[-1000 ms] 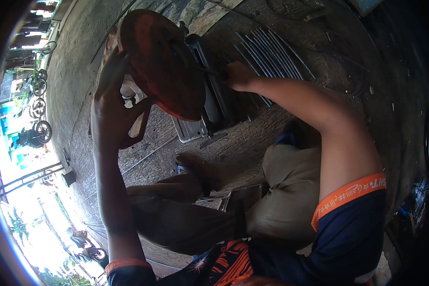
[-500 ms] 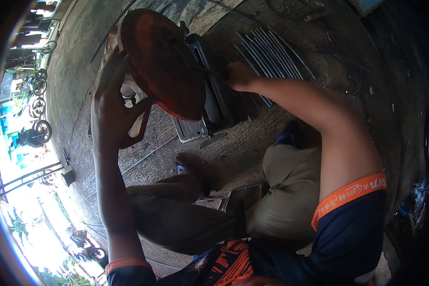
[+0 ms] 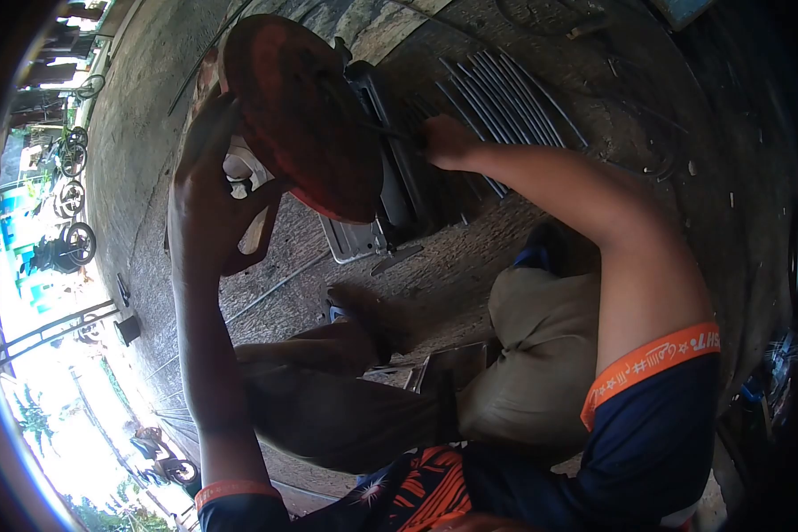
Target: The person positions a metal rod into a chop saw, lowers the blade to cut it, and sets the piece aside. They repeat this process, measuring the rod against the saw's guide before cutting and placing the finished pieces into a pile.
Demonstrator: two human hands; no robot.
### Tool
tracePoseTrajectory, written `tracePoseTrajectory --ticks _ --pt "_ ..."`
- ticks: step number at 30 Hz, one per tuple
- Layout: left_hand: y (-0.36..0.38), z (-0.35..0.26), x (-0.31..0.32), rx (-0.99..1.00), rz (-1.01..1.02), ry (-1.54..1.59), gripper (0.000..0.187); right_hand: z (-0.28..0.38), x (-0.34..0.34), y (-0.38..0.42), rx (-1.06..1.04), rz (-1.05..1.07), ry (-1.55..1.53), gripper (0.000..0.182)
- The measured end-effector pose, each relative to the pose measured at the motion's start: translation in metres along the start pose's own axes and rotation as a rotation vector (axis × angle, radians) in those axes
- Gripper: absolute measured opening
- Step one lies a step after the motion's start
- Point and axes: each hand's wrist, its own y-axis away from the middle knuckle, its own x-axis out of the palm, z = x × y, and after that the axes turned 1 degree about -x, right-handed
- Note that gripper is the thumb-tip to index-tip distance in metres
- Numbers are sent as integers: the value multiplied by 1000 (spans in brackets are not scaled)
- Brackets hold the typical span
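Note:
A cut-off saw with a round, reddish blade guard (image 3: pixel 306 133) stands on the ground in front of me. My left hand (image 3: pixel 206 191) is closed round the saw's handle (image 3: pixel 264 232) on the guard's left side, thumb towards the guard. The guard hides part of the fingers. Right of the saw, my right hand (image 3: pixel 448 142) makes a fist on a thin dark rod (image 3: pixel 386 131) that runs left towards the guard. I cannot make out the rod's far end. Below the guard shows the pale metal base (image 3: pixel 353 241) of the saw.
Several metal rods (image 3: pixel 514 102) lie side by side on the ground beyond my right hand. A flat metal strip (image 3: pixel 397 261) lies near the saw base, and a long thin rod (image 3: pixel 279 285) left of it. My knees are close below. Parked motorbikes (image 3: pixel 66 248) stand far left.
Almost nothing differs. My right upper arm and sleeve have shifted very slightly to the right; both hands stay where they were.

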Motion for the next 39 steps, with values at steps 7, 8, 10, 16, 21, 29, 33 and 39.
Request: tracePoseTrajectory --ticks 7,8,10,16,21,29,33,39 --pt "-1 -2 -1 20 -6 -5 81 -3 4 -1 -8 -18 -15 22" --pt "-1 -3 -1 20 -5 -5 81 -2 3 -1 -12 -5 3 22" --pt "-1 -4 -2 10 1 15 81 2 -2 2 -10 2 -11 22" --pt "-1 -5 -1 -24 7 26 81 7 -6 4 15 13 -32 22" --pt "-1 -4 -1 20 -9 22 82 5 -5 3 31 16 -28 22" --pt "-1 -1 0 32 -13 14 82 8 -8 5 52 41 -29 23" --pt "-1 -2 0 28 -13 11 82 5 -5 3 24 26 -4 22" --pt "-1 -3 0 30 -14 25 80 6 -8 4 25 29 -19 21"
